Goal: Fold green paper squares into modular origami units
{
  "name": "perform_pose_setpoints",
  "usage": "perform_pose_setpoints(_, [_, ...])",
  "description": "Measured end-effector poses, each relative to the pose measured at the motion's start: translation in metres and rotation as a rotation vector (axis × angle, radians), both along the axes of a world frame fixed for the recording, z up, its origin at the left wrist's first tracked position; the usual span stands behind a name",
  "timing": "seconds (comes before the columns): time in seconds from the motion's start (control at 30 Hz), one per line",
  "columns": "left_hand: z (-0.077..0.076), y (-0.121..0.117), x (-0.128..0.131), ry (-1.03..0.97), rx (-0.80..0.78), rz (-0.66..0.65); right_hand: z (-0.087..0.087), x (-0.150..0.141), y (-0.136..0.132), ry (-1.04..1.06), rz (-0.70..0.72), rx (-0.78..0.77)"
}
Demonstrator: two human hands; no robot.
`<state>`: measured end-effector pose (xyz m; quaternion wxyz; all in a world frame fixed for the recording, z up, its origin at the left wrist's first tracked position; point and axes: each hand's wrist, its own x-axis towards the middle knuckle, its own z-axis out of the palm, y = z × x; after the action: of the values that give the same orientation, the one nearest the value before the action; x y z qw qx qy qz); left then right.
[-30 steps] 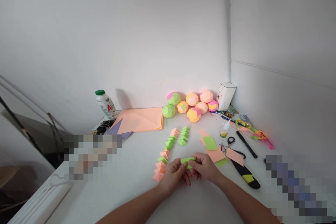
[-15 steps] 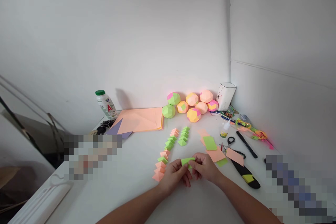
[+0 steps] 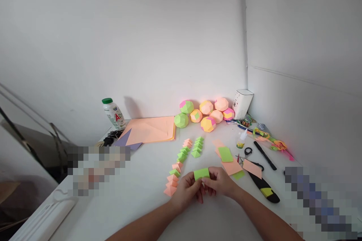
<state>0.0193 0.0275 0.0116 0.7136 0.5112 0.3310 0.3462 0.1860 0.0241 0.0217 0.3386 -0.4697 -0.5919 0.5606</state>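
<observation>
Between my two hands is a small green piece of paper (image 3: 201, 174), its broad face toward me. My left hand (image 3: 187, 188) pinches its left edge with thumb and fingers. At the right and lower edge, my right hand (image 3: 220, 182) pinches it as well, the two thumbs close together. To the left runs a row of folded peach and green paper pieces (image 3: 174, 173), nested into one another. A shorter row of green folded pieces (image 3: 197, 147) lies beyond my hands. Loose green paper (image 3: 225, 154) and peach paper (image 3: 232, 167) lie to the right.
Several faceted paper balls (image 3: 208, 124) sit against the wall. Right of my hands are scissors (image 3: 248, 152), a utility knife (image 3: 266, 190), a black stick (image 3: 265, 155) and a glue bottle (image 3: 241, 139). Peach sheets (image 3: 152, 128) and a green-capped bottle (image 3: 113, 114) stand back left.
The green paper has tilted up, so more of its face shows. My right thumb has moved down to its lower edge. Both hands keep their hold.
</observation>
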Motion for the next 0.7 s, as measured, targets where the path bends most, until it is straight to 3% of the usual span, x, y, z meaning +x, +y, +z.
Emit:
perform_pose_setpoints(0.13, [-0.002,0.0,0.001,0.0,0.004,0.003,0.001,-0.002,-0.002,-0.017,0.058,-0.023])
perform_pose_setpoints(0.3, [-0.005,0.0,0.0,0.031,0.027,0.002,0.0,-0.002,-0.001,-0.029,-0.037,-0.034])
perform_pose_setpoints(0.5, [-0.005,-0.002,0.0,0.051,0.02,-0.014,0.002,-0.004,-0.001,-0.064,-0.042,-0.084])
perform_pose_setpoints(0.7, [-0.004,0.001,0.0,-0.008,-0.029,0.075,0.005,0.009,0.005,-0.039,-0.127,-0.057])
